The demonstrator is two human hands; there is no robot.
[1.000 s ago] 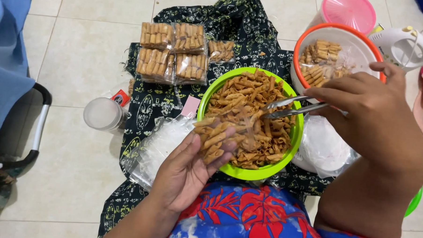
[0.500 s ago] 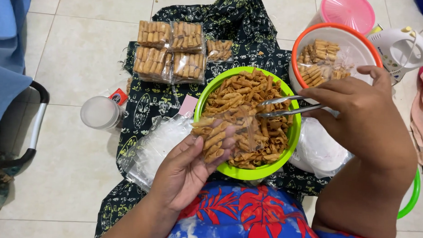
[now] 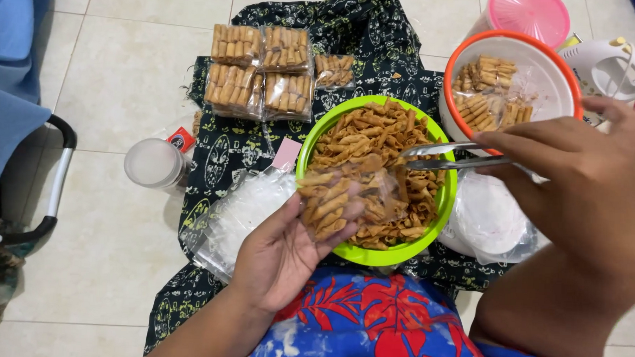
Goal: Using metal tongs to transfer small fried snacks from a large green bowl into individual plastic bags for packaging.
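Nearest the camera, at 6 o'clock, lies the person's lap in blue cloth with red flowers (image 3: 369, 321). Just above it, at about 7 o'clock, the left hand (image 3: 286, 258) is turned palm up, its fingers curled under a small clear bag (image 3: 345, 200) partly filled with golden rolled snacks; it grasps the bag at the near rim of the green bowl (image 3: 371, 254). At 3 o'clock the right hand (image 3: 585, 181) is clenched around metal tongs (image 3: 452, 156), whose 2 arms reach toward 9 o'clock over the bowl and end just above the bag's mouth; whether the tips pinch a snack I cannot tell. The bowl sits at the centre, heaped with loose rolled snacks (image 3: 375, 142), on a dark patterned cloth (image 3: 227, 154) spread over the tiled floor (image 3: 124, 66).

Beside the left hand, at 8 o'clock, lies a stack of empty clear bags (image 3: 242, 214), touching the bowl's left side. Right of the bowl, under the right wrist, sits a white bundle in clear plastic (image 3: 485, 219). At 9 o'clock a round white-lidded jar (image 3: 153, 163) stands on the floor at the cloth's edge.

Farther off, at 11 o'clock, 5 filled packets of snacks (image 3: 261, 71) lie together on the cloth. At 1 o'clock an orange-rimmed white tub (image 3: 553, 74) holds more snacks in plastic, with a pink lid (image 3: 531, 15) behind it and a white hand mixer (image 3: 610, 65) at 2 o'clock.
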